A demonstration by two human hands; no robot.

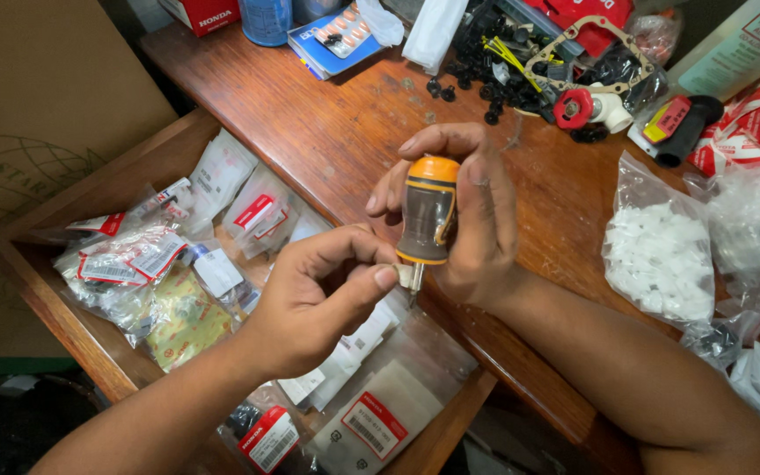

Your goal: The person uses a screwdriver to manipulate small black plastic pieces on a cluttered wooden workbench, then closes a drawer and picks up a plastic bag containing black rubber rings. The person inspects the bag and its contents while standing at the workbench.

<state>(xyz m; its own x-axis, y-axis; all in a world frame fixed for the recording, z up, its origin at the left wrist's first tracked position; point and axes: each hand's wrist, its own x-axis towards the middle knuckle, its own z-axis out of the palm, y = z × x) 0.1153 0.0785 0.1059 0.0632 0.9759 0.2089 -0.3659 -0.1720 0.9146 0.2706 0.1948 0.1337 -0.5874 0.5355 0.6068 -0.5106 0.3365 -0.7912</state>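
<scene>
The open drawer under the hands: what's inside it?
The drawer holds many small clear plastic packets, some with red-and-white labels, one yellowish. The left hand and right hand, holding a stubby screwdriver, cover its middle; nothing shows beneath the packets.

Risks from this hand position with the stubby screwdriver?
1. The left hand pinches a small piece right at the tip of the screwdriver; a slip could jab a fingertip.
2. Both hands work above the open drawer; a dropped piece may vanish among the plastic bags.
</scene>
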